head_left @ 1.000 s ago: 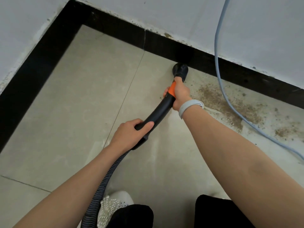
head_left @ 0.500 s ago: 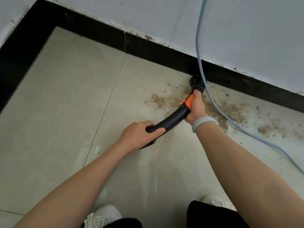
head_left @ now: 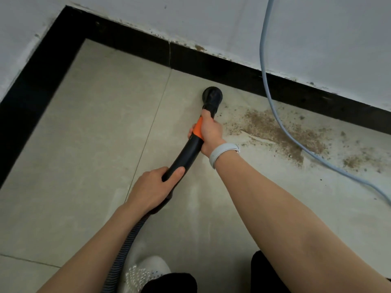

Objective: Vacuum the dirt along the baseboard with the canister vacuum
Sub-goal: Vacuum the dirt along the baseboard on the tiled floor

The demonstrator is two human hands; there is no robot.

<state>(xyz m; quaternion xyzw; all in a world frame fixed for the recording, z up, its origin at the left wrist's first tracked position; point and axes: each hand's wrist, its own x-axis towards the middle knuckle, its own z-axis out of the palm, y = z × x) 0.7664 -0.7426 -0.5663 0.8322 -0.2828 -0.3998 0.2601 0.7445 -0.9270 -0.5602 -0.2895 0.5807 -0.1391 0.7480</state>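
A black vacuum wand [head_left: 187,152] with an orange collar [head_left: 198,129] ends in a round black brush nozzle [head_left: 212,95] set on the tile just short of the black baseboard [head_left: 228,70]. My right hand [head_left: 211,132] grips the wand at the orange collar, right behind the nozzle. My left hand [head_left: 153,188] grips the wand's lower end, where the ribbed grey hose [head_left: 124,244] joins. Brown dirt [head_left: 275,132] lies along the baseboard to the right of the nozzle, with a smaller patch [head_left: 357,159] farther right.
A pale blue cable [head_left: 269,98] hangs down the wall and trails across the dirt to the right edge. The room corner [head_left: 69,17] is at the upper left. My white shoe [head_left: 146,273] and dark trouser legs show at the bottom.
The nozzle has swept back to the left, out of the dirt near the cable, onto cleaner tile. Both hands keep their grip on the wand.
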